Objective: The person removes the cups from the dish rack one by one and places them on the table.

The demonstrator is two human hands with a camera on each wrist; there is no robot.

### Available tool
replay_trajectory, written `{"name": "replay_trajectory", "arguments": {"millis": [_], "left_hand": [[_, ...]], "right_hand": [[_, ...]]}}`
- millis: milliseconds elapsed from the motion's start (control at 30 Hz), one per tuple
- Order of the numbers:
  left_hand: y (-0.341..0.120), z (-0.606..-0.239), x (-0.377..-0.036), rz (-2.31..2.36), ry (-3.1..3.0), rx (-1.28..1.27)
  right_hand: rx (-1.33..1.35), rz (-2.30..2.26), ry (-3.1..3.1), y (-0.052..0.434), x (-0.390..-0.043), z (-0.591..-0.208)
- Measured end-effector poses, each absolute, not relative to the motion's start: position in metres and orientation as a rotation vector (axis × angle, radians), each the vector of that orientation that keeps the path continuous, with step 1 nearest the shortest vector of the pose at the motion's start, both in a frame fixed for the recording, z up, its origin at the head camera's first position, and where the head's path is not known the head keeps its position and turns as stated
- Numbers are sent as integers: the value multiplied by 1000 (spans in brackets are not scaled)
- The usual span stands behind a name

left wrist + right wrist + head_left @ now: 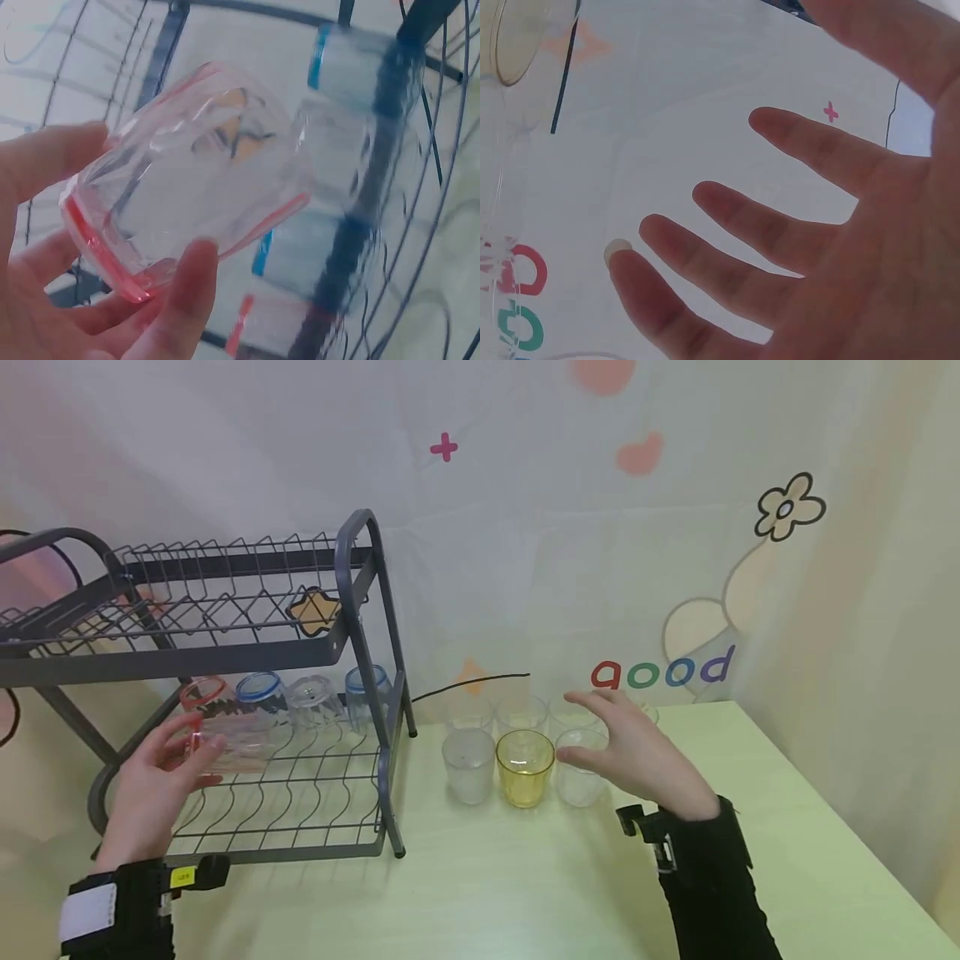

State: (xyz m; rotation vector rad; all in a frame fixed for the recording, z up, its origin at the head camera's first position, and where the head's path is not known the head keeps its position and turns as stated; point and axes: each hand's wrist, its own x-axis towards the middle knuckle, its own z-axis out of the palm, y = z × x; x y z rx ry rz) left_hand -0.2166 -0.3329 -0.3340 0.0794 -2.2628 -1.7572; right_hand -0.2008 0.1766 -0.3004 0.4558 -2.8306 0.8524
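Note:
In the head view my left hand [161,777] grips a clear glass with a red rim [187,180], tilted on its side over the rack's lower shelf. The left wrist view shows thumb and fingers around its red-rimmed end. Behind it, a row of glasses stands on that shelf: a red-rimmed glass [207,693], a blue-rimmed glass [262,695], a clear glass [313,700] and another blue-rimmed glass [367,697]. My right hand [645,752], fingers spread and holding nothing, hovers by a clear glass [581,781] and a yellow glass [525,768] on the table.
A dark two-tier dish rack [285,856] fills the left side, its upper tier [225,656] above the left hand. A frosted glass [470,768] stands left of the yellow one, with several clear glasses behind. The pale green table [525,893] meets a printed curtain [517,568].

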Motion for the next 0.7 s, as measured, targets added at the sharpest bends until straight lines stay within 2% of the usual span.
{"name": "replay_trajectory", "arguments": {"millis": [167,400,700], "left_hand": [[-308,-336,-207,-1801,-2207,-131],[-297,-337,-190,-1991,-2048,-229],[-258,-337,-200,-2201,-1879,-397]], "right_hand": [[482,888,-2805,171,-194,-302],[574,960,-2742,155,-187,-303],[632,1120,-2684,139,-179,-305]]}}
